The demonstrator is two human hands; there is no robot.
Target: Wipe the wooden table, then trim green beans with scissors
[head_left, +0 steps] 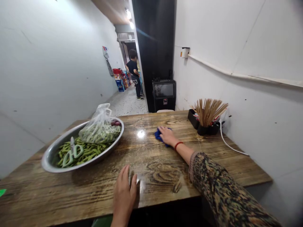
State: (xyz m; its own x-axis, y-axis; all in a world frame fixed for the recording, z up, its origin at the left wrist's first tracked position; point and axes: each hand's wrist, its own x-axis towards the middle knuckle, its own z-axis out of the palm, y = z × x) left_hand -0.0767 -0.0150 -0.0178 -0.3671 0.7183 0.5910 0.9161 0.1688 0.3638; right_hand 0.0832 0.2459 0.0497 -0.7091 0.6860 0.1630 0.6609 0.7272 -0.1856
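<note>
Spanning the foreground, the wooden table (151, 170) bears a metal basin (50, 157) of green pods (93, 151) on its left side. The left hand (124, 190) is spread at the near edge, thumb apart from the fingers, grasping nothing visible. The right hand (167, 135) lies mostly flat on a crumpled blue cloth (158, 135) mid-table; whether its fingers pinch the fabric, I cannot tell.

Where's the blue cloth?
Head view, just right of centre: the cloth is under the right hand on the table, between the metal bowl and wooden sticks.
</note>
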